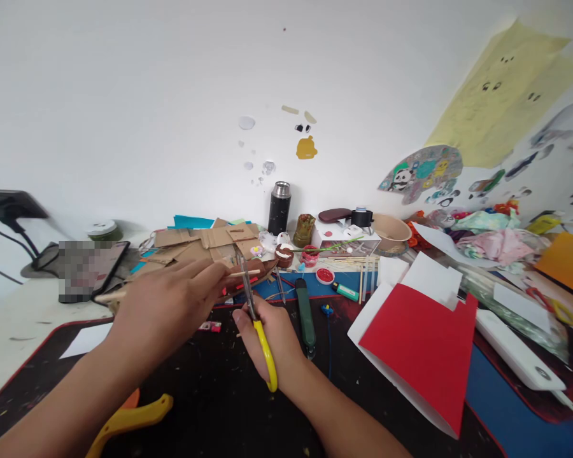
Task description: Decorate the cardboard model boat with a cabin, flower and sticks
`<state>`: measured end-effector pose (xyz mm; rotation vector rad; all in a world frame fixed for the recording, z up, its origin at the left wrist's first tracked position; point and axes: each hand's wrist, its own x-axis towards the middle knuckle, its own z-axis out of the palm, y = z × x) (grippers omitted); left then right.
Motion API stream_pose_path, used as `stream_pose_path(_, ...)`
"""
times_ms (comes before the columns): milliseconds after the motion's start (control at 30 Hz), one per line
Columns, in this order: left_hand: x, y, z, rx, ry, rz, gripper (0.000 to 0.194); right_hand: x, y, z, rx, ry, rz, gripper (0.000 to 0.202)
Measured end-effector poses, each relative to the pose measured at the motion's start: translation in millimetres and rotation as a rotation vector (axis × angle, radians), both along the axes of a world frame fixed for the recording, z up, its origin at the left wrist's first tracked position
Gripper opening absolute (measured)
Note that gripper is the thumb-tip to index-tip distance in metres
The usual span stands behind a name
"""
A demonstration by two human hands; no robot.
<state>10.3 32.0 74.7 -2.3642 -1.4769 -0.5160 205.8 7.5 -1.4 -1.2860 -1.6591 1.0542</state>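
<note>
My left hand (172,305) is closed, its fingertips pinching a thin wooden stick (254,272) that juts out to the right. My right hand (277,337) grips a pair of scissors with yellow handles (266,356), blades pointing up and away from me. The metal blades cross the stick just beyond my left fingertips; whether they bite into it is too small to tell. Both hands are raised over the dark mat (210,394). A green-handled utility knife (305,315) lies right of my right hand. Below my left forearm is a yellow curved handle (143,413), partly hidden.
Behind my hands are cardboard scraps (229,236), a black thermos (279,210) and a red paint pot (325,275). To the right lie red paper (420,343) and a white power strip (520,350). A tablet (117,261) and stand (14,207) occupy the left.
</note>
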Motion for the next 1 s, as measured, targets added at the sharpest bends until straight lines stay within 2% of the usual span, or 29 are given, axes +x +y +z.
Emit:
stream_pose_path(67,-3,-1,-0.3,0.067,0.018,-0.054,0.036,0,0,-0.6,-0.005,-0.007,0.004,0.019)
stream_pose_path(200,-9,-1,-1.4,0.087,0.053,-0.142,0.032,-1,2,-0.1,-0.017,-0.021,0.005,0.020)
stream_pose_path(433,-12,-1,-0.8,0.090,0.177,-0.216,0.026,-2,1,-6.2,-0.111,0.117,0.090,0.034)
stream_pose_path(600,-10,0,-9.0,0.133,0.228,-0.248,0.033,-1,0,-11.3,-0.151,0.145,0.149,0.044)
stream_pose_path(700,-12,0,-13.5,0.137,0.258,-0.233,0.034,-1,0,-10.4,-0.169,0.156,0.149,0.043)
stream_pose_path(867,-9,-2,-10.1,0.098,0.101,-0.196,0.031,-2,-2,-2.4,-0.124,0.076,0.041,0.033)
stream_pose_path(1000,-6,-4,-3.8,-0.013,-0.101,-0.115,0.033,-4,-5,5.3,-0.060,-0.001,0.010,0.022)
